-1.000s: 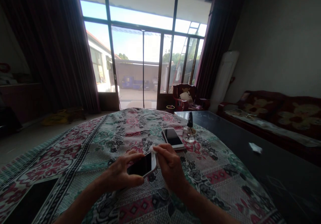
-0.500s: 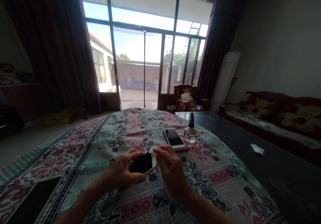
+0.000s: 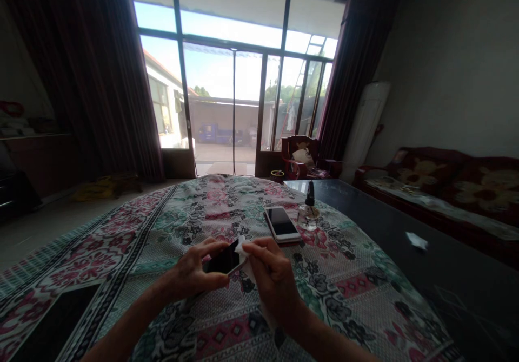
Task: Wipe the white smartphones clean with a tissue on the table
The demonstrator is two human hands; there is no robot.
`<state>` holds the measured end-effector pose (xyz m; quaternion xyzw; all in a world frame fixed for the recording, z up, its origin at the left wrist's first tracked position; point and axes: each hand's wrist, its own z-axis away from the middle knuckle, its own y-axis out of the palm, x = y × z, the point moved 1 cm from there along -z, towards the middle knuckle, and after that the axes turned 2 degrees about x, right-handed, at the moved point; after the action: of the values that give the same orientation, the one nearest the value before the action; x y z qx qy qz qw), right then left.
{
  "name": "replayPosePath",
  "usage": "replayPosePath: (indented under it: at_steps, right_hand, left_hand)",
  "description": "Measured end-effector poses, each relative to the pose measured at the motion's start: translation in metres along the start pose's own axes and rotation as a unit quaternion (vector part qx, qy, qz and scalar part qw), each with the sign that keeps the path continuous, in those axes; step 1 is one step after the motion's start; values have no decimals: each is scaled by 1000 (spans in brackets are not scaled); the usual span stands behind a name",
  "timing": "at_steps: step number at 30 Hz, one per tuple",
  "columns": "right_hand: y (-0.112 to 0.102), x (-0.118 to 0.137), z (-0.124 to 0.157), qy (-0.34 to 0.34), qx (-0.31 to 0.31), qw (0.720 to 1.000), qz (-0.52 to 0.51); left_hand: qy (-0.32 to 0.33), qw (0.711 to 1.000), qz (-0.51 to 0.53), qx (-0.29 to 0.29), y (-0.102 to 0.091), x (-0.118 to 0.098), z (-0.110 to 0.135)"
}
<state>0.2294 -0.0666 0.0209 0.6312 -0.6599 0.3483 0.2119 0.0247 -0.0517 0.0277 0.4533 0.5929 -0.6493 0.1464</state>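
My left hand grips a white-edged smartphone by its left end, thumb on the near edge and fingers on the far one. The dark screen faces up, tilted above the cloth. Pinched in my right hand is a crumpled white tissue, which touches the right end of the phone. Just beyond my right hand lies a second phone, white-framed with a dark screen; something flat shows under it. Beside that stands a clear spray bottle with a black nozzle.
A patterned cloth covers much of the dark table. A tablet-like dark-screened device lies at the lower left. Another crumpled white tissue rests on the bare tabletop at right. Beyond are a chair and a sofa.
My left hand and the held phone have shifted slightly left. The tissue in my right hand has moved a little left and now covers more of the phone's right end.
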Motion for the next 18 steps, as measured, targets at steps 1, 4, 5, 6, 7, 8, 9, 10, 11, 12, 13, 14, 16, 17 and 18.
replayPosePath:
  at_steps: [1, 4, 5, 6, 7, 8, 9, 10, 11, 12, 13, 14, 16, 17, 18]
  right_hand:
    - [-1, -3, -1, 0, -6, 1000, 1]
    - [-4, -11, -6, 12, -25, 1000, 6]
    - [-5, -12, -6, 15, -28, 999, 6]
    - [-6, -13, -7, 18, -29, 999, 5]
    - [-6, -13, -7, 19, -29, 999, 3]
    - [-6, -13, -7, 21, -29, 999, 1]
    - [-5, -12, -7, 22, -28, 999, -1]
    - [-5, -12, -7, 24, -28, 999, -3]
    - [-5, -11, -8, 26, -27, 999, -5]
    - [-5, -11, -8, 29, -26, 999, -7]
    - [-5, -11, -8, 31, -26, 999, -8]
    - [-5, -10, -8, 32, -25, 999, -7]
    - [-4, -8, -6, 25, -22, 999, -4]
    - [-4, -6, -5, 18, -20, 1000, -1]
    - [-3, -4, -4, 11, -18, 1000, 1]
  left_hand:
    - [6, 1000, 2, 9, 1, -1, 0]
    - [22, 999, 11, 30, 5, -5, 1]
    - [24, 999, 12, 32, 5, -6, 1]
    - [25, 999, 12, 31, 5, -5, 1]
    - [25, 999, 9, 30, 5, -4, 1]
    - [23, 999, 6, 30, 4, -3, 1]
    - [22, 999, 2, 31, 4, -2, 1]
    - [22, 999, -1, 32, 3, -2, 1]
    - [22, 999, -2, 33, 2, -1, 2]
    - [22, 999, -3, 36, 2, -1, 2]
    - [22, 999, -2, 38, 1, -2, 2]
    - [22, 999, 0, 41, 1, -3, 2]
    - [20, 999, 8, 44, 2, -4, 1]
    - [18, 999, 16, 44, 2, -4, 1]
    - [16, 999, 22, 42, 2, -3, 1]
